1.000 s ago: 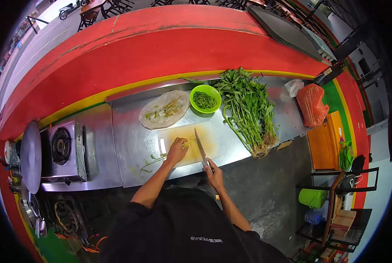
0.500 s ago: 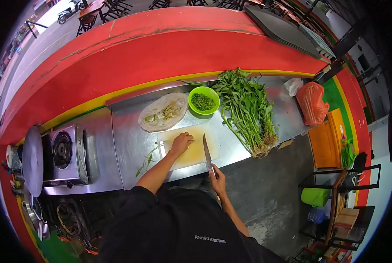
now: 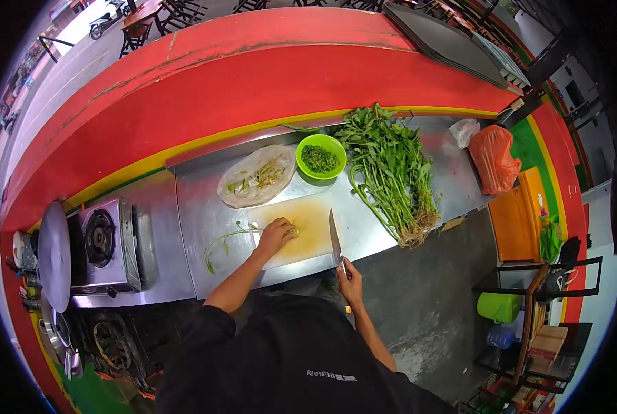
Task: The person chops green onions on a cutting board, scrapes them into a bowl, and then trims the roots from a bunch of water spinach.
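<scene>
My left hand [image 3: 277, 236] is closed on green vegetable stems [image 3: 235, 234] over the pale, yellow-stained cutting board [image 3: 317, 222]. Their leafy ends trail left onto the steel counter, and cut ends show by my fingertips. My right hand [image 3: 350, 280] grips a long kitchen knife [image 3: 335, 237] by its handle. The blade points away from me along the board's right side, apart from the stems. Beyond the board are a lime green bowl [image 3: 302, 164] of chopped greens and a clear plastic bag [image 3: 230, 194] with pale trimmings on it.
A large bundle of leafy greens with roots [image 3: 391, 179] lies to the right, with a red plastic bag [image 3: 493, 160] farther along. A gas stove [image 3: 103, 241] stands at the left. Behind the counter rises a low red wall [image 3: 267, 79].
My left hand has shifted slightly left and nearer me, and the trailing stems have moved left. The knife has moved a little to the right with my right hand.
</scene>
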{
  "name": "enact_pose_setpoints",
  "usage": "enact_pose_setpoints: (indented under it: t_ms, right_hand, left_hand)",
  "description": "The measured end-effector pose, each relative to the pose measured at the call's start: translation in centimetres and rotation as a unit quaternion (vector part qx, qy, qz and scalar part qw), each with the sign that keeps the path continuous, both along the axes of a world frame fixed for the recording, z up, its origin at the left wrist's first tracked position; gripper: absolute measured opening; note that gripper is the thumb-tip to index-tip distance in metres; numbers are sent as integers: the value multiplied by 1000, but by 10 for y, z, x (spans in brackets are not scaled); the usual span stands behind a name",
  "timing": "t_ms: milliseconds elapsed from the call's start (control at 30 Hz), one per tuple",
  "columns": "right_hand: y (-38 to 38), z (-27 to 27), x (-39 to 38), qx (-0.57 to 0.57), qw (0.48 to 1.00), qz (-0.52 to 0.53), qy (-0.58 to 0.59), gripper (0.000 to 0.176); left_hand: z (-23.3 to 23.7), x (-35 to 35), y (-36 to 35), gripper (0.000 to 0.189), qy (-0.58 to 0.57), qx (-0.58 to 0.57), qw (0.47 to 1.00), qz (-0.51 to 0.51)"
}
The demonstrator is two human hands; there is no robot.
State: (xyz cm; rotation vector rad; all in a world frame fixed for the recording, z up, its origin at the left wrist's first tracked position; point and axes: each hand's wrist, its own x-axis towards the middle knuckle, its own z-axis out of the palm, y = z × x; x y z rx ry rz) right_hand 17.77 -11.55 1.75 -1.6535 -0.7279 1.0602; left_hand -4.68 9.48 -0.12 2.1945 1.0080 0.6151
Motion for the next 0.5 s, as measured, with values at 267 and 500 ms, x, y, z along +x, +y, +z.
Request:
enact_pose_setpoints:
  t_ms: [267,500]
  right_hand:
    - [12,0,-9,18,999,26,-21,49]
    - [8,-9,-12,13,998,37,-39,48]
  left_hand:
    - [-26,17,-20,13,-3,176,981,85]
    - [-22,13,1,12,99,162,976,106]
